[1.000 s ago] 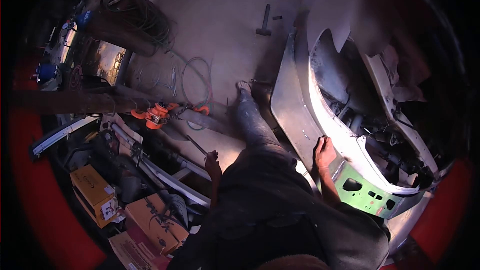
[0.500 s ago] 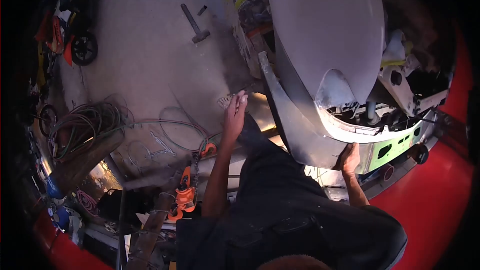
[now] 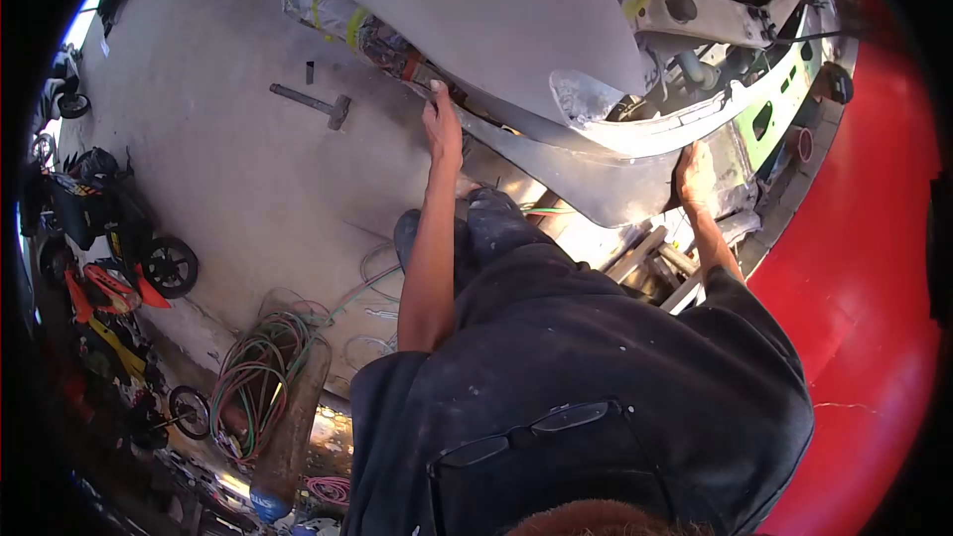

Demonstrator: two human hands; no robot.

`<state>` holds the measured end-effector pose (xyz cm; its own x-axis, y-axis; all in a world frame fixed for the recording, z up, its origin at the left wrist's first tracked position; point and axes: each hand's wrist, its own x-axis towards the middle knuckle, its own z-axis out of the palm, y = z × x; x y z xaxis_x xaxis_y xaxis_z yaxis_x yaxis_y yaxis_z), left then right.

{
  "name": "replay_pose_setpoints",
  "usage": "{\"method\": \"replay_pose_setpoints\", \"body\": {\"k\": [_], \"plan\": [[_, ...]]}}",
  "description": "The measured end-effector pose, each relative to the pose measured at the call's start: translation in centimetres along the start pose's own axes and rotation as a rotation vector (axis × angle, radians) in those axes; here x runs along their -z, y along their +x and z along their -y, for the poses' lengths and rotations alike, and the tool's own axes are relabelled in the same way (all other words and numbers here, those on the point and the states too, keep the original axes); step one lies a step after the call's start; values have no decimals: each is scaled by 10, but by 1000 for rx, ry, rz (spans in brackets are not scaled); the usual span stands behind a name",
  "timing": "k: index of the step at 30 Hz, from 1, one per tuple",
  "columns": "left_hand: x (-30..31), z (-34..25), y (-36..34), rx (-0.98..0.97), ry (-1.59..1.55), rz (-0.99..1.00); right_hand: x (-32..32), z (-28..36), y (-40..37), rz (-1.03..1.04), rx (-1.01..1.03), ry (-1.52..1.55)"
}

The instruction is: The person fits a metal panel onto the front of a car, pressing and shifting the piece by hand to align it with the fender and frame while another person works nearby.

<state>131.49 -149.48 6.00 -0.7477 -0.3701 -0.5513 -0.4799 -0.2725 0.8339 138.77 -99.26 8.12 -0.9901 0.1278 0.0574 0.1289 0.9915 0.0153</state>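
Note:
A curved bare-metal car body panel (image 3: 586,184) runs across the front of a grey car body, below its hood (image 3: 467,20). At the panel's left end, my left hand (image 3: 444,129) is closed around the tip, thumb uppermost and its other fingers partly hidden. Farther right, my right hand (image 3: 698,177) grips the panel's lower edge beside a bright green section (image 3: 769,121). Its fingertips are partly out of sight. Above the panel, the front opening exposes a white inner edge (image 3: 645,142).
A hammer (image 3: 316,104) lies on the concrete floor (image 3: 228,139) to the left. Coiled hoses (image 3: 263,377) and a small motorbike (image 3: 109,278) are at lower left. Wooden pieces (image 3: 635,253) sit under the panel. A red surface (image 3: 864,268) lies on the right.
My left hand has moved from beside the panel onto its left end. My right hand stays on the lower edge. The view has shifted and turned, bringing more of the floor into sight.

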Motion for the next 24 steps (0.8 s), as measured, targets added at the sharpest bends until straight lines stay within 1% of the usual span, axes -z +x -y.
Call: {"method": "replay_pose_setpoints", "body": {"k": [2, 3, 5, 6, 7, 9, 10, 11, 12, 13, 14, 15, 16, 18, 19, 20, 23, 24], "plan": [[-6, -10, 9, 128, -105, -53, 9, 18, -3, -84, -43, 36], [-10, -8, 14, 98, -95, -33, 17, 29, -4, -141, -53, 43], [-9, 13, 31, 48, -74, 11, 21, 45, -6, -173, -156, -15], [-8, 26, 45, 132, -141, -23, 13, 49, -10, -264, -197, -25], [-8, 30, 54, 161, -146, 23, 14, 58, -17, -310, -240, 49], [-3, 27, 60, 227, -158, 108, -2, 80, -36, -401, -425, -75], [-1, 22, 54, 254, -196, 153, 2, 98, -48, -352, -573, -10], [-2, 16, 52, 273, -247, 190, -8, 113, -58, -425, -680, -32], [-3, 10, 54, 289, -307, 216, -23, 122, -64, -430, -810, -21], [0, 10, 56, 290, -365, 204, -28, 132, -71, -421, -942, -14], [1, 11, 56, 297, -418, 199, -34, 139, -72, -380, -1144, 79], [-4, 10, 57, 305, -470, 207, -34, 140, -70, -353, -1243, 138], [-10, 4, 54, 343, -399, 130, -34, 138, -67, -334, -1316, 199], [-9, 23, 67, 258, -332, 181, -33, 132, -66, -311, -1389, 279], [-8, 21, 64, 218, -290, 210, -31, 129, -66, -311, -1406, 305], [-6, 18, 61, 209, -301, 256, -29, 128, -67, -315, -1422, 327], [-12, 7, 52, 251, -284, 224, -29, 128, -70, -329, -1462, 389], [-8, 19, 60, 164, -244, 268, -29, 129, -73, -331, -1475, 405]]}}
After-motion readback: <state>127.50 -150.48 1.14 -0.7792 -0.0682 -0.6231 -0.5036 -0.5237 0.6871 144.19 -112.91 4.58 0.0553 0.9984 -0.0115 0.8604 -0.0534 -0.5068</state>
